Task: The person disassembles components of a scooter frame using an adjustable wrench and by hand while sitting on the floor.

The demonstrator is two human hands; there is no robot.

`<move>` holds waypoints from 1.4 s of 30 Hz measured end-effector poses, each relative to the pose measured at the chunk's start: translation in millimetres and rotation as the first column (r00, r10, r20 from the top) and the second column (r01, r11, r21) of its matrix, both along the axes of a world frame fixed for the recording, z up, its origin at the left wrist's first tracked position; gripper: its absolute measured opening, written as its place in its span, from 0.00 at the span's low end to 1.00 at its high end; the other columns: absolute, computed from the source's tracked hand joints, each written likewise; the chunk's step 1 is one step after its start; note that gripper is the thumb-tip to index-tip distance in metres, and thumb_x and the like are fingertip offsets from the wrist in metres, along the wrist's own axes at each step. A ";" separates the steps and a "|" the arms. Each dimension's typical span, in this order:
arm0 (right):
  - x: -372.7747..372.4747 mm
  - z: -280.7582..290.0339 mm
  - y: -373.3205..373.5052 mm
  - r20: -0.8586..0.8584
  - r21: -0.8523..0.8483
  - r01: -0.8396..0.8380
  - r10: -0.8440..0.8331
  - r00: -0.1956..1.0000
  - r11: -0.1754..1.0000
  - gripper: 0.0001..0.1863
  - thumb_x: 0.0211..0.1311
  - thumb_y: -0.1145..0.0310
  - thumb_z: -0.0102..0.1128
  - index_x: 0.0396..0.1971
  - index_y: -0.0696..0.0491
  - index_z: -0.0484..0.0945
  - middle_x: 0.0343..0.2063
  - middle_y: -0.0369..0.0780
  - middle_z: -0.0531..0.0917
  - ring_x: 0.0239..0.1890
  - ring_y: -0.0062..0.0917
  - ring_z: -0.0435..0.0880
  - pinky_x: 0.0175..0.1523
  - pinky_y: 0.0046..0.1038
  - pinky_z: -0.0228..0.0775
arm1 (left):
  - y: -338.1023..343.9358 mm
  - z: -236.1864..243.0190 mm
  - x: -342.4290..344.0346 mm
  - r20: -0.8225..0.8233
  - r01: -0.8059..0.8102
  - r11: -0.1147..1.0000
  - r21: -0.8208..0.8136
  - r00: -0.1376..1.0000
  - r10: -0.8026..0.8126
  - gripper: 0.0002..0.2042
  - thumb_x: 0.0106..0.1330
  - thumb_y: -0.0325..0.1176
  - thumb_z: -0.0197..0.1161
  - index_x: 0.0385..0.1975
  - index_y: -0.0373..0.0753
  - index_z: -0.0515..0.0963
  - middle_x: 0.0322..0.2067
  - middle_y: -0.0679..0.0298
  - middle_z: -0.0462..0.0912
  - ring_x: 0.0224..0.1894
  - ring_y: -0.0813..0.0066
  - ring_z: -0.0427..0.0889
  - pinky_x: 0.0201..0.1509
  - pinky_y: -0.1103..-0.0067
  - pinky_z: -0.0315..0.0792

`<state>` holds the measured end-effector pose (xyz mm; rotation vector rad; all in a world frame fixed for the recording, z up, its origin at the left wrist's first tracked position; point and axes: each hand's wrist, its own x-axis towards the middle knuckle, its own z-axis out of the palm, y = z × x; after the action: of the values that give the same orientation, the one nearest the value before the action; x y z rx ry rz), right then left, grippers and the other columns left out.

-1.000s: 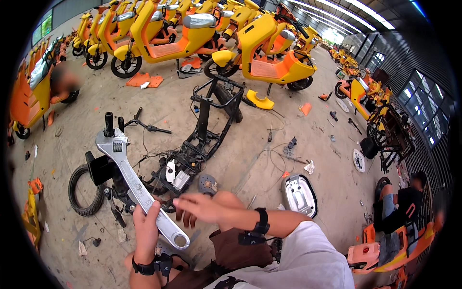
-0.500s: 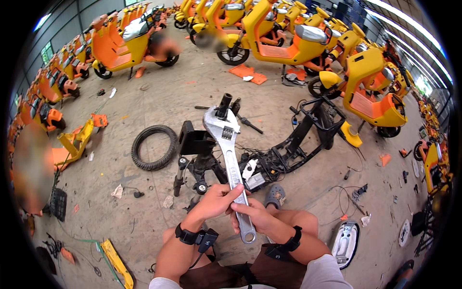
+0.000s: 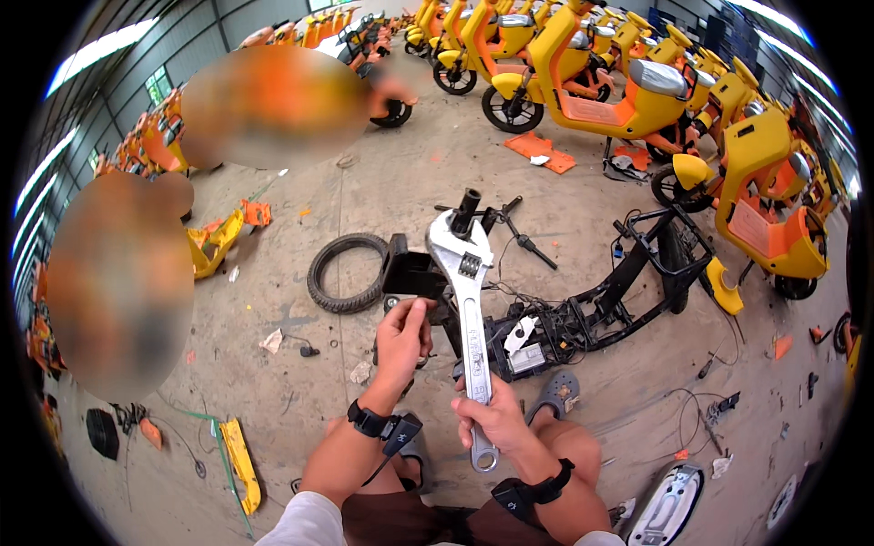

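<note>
My right hand (image 3: 493, 417) is wrapped round the lower handle of a large silver adjustable wrench (image 3: 472, 318). The wrench's jaws sit around a black tube (image 3: 468, 207) that points up from a stripped black scooter frame (image 3: 596, 305). My left hand (image 3: 402, 346) is off the wrench, to its left, beside a black box-shaped bracket (image 3: 401, 268) on the frame's front end. Its fingers are curled with the thumb against them; whatever they hold, if anything, is hidden.
A loose tyre (image 3: 319, 278) lies left of the frame. Yellow and orange scooters (image 3: 583, 100) stand in rows behind. Cables and small parts litter the floor. A yellow panel (image 3: 238, 466) lies at lower left, a silver-and-black oval part (image 3: 667, 510) at lower right. Blurred patches cover the left side.
My left hand has let go of the wrench handle and moved left toward the bracket. My right hand stays on the wrench. The whole view has shifted, so the scene sits further right.
</note>
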<state>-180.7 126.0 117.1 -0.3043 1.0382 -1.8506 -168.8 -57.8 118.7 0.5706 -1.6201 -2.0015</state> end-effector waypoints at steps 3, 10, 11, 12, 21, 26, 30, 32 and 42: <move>1.0 -0.7 -3.5 -0.016 -0.032 -0.012 0.011 1.000 0.999 0.13 0.57 0.80 0.57 0.41 0.59 0.66 0.17 0.37 0.73 0.12 0.23 0.74 0.16 0.27 0.69 | -16.5 2.2 1.5 -0.049 -0.140 0.989 -0.039 0.989 0.138 0.10 0.70 0.33 0.54 0.42 0.34 0.76 0.15 0.70 0.67 0.12 0.84 0.63 0.15 0.85 0.57; -14.1 14.2 -0.3 -0.123 -0.187 0.102 -0.126 0.984 0.977 0.12 0.56 0.80 0.57 0.39 0.59 0.66 0.16 0.38 0.73 0.12 0.21 0.74 0.16 0.24 0.69 | -45.6 74.4 -28.4 0.063 0.057 0.955 -0.290 0.997 -0.040 0.13 0.68 0.30 0.53 0.49 0.33 0.74 0.15 0.73 0.65 0.13 0.88 0.59 0.14 0.87 0.51; -16.0 11.6 -0.4 -0.125 -0.187 0.112 -0.137 0.983 0.976 0.12 0.56 0.80 0.57 0.39 0.59 0.66 0.16 0.37 0.72 0.11 0.21 0.74 0.15 0.24 0.68 | -47.5 81.2 -30.5 0.158 0.136 0.951 -0.277 0.983 -0.095 0.13 0.68 0.30 0.53 0.49 0.33 0.75 0.15 0.74 0.65 0.13 0.88 0.59 0.14 0.87 0.50; -16.2 12.0 -1.5 -0.117 -0.206 0.115 -0.142 0.983 0.972 0.12 0.56 0.80 0.57 0.40 0.59 0.66 0.16 0.37 0.72 0.11 0.21 0.74 0.15 0.24 0.67 | -48.3 89.3 -31.4 0.251 0.216 0.942 -0.258 0.956 -0.150 0.13 0.68 0.30 0.53 0.49 0.33 0.75 0.15 0.74 0.65 0.13 0.88 0.58 0.14 0.87 0.50; -20.4 0.0 -6.7 -0.090 -0.325 0.214 -0.255 0.963 0.921 0.12 0.59 0.77 0.56 0.41 0.56 0.65 0.20 0.36 0.72 0.11 0.19 0.74 0.15 0.23 0.67 | 4.2 74.2 66.6 0.656 0.711 0.696 0.100 0.478 -0.583 0.10 0.68 0.34 0.58 0.36 0.32 0.79 0.14 0.71 0.70 0.14 0.88 0.63 0.16 0.87 0.52; -17.6 4.7 17.2 -0.285 -0.247 0.296 -0.361 0.888 0.923 0.12 0.59 0.76 0.52 0.41 0.58 0.64 0.20 0.36 0.72 0.10 0.19 0.72 0.14 0.23 0.65 | 43.4 15.9 142.4 0.354 0.471 0.589 0.656 0.497 -0.792 0.03 0.66 0.26 0.57 0.36 0.35 0.73 0.14 0.65 0.68 0.11 0.83 0.58 0.14 0.85 0.49; -12.9 -4.3 30.4 -0.444 -0.198 0.415 -0.459 0.770 0.888 0.11 0.59 0.74 0.53 0.41 0.58 0.66 0.21 0.38 0.74 0.11 0.20 0.73 0.16 0.24 0.65 | 92.6 17.8 161.9 0.503 0.368 0.741 0.562 0.559 -0.659 0.11 0.69 0.32 0.53 0.22 0.40 0.67 0.14 0.70 0.61 0.13 0.82 0.59 0.13 0.86 0.54; -2.2 -7.4 42.0 -0.494 -0.181 0.460 -0.485 0.721 0.869 0.15 0.59 0.71 0.54 0.45 0.57 0.67 0.21 0.38 0.75 0.12 0.21 0.74 0.18 0.26 0.66 | 88.8 9.2 167.3 0.450 0.287 0.689 0.666 0.581 -0.678 0.08 0.70 0.30 0.52 0.26 0.41 0.69 0.14 0.70 0.63 0.10 0.85 0.57 0.11 0.89 0.49; -4.3 35.7 202.6 -0.612 -0.239 0.628 -0.617 0.495 0.741 0.14 0.63 0.69 0.56 0.46 0.56 0.67 0.20 0.35 0.76 0.15 0.18 0.76 0.21 0.22 0.68 | 160.2 86.2 197.3 0.200 0.279 0.714 0.643 0.838 -0.508 0.04 0.70 0.33 0.53 0.34 0.42 0.73 0.14 0.68 0.63 0.08 0.85 0.56 0.08 0.90 0.49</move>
<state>-185.1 328.5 152.9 -0.6844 1.8504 -2.4638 28.5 102.4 205.0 0.9252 -1.3612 -2.9262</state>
